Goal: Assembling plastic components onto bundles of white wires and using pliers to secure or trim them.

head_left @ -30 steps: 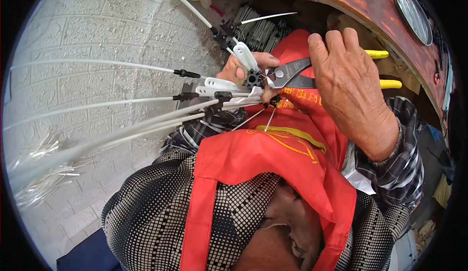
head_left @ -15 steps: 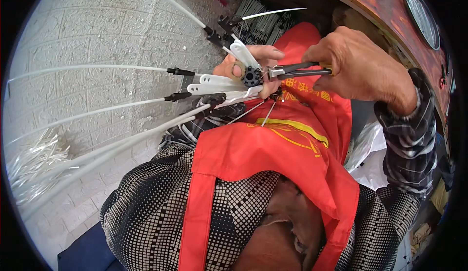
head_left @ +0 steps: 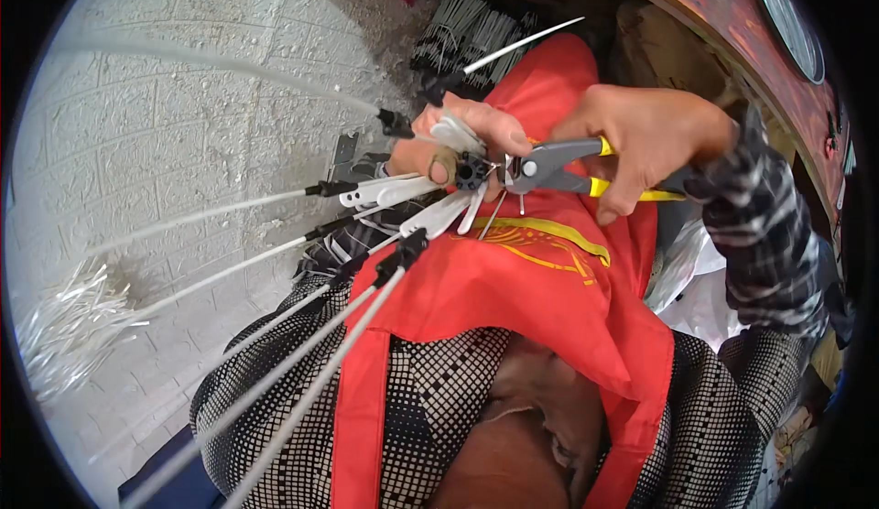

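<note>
My left hand [head_left: 490, 123] is closed around the middle of an umbrella frame, its thumb and fingers beside a black toothed hub [head_left: 472, 171]. White flat arms [head_left: 441, 214] with small holes fan out from this hub. Black joints [head_left: 412, 249] link them to long white ribs [head_left: 233, 274], which spread to the left and toward me. In my right hand [head_left: 655, 134] is a pair of pliers [head_left: 554, 163] with grey and yellow handles. Their jaws touch or nearly touch the hub's right side, where a thin wire shows. The handles are spread apart.
A red apron [head_left: 476, 280] covers my lap under the frame. Bundles of white rods [head_left: 458, 24] lie beyond it, and a pile of thin white strips [head_left: 78, 326] is at the left. A wooden tabletop [head_left: 696, 15] with a round mirror-like disc [head_left: 789, 24] curves along the upper right.
The frame has turned, so more ribs now point toward me. The pliers have rotated to show their flat side, and their handles have spread. My right hand has lowered slightly.
</note>
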Demonstrator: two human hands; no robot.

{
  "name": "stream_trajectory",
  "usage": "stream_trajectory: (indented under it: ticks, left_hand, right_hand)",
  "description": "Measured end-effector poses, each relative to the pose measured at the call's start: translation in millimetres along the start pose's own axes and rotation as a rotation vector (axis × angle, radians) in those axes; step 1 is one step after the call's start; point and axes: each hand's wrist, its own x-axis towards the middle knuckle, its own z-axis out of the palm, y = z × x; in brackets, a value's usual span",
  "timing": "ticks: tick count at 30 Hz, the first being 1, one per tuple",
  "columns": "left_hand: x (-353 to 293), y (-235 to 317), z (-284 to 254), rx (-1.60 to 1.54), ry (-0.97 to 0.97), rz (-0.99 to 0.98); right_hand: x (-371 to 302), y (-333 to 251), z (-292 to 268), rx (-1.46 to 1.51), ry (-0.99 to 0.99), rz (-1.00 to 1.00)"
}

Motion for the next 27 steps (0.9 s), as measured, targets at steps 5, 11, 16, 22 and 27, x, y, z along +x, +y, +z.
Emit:
stream_trajectory:
  ticks: [5, 11, 16, 22, 27]
  left_hand:
    - [2.6, -2.3, 13.8, -0.124, 0.096, 0.082]
    - [-2.1, -11.6, 12.1, -0.046, 0.243, 0.196]
    - [-1.5, -8.1, 18.5, -0.012, 0.235, 0.045]
    - [12.2, -8.3, -10.8, 0.207, -0.252, 0.050]
    - [5.8, -11.8, -14.7, 0.163, -0.194, 0.214]
  right_hand:
    - [-18.0, -19.9, 46.6, -0.945, 0.893, -0.048]
    - [-10.6, -18.7, 74.4, -1.398, 1.371, 0.074]
    - [-16.2, -1.1, 64.5, -1.218, 1.174, -0.124]
    - [4.8, 14.5, 44.3, 0.071, 0.135, -0.057]
    - [-6.0, 8.3, 59.5, -0.692, 0.803, -0.180]
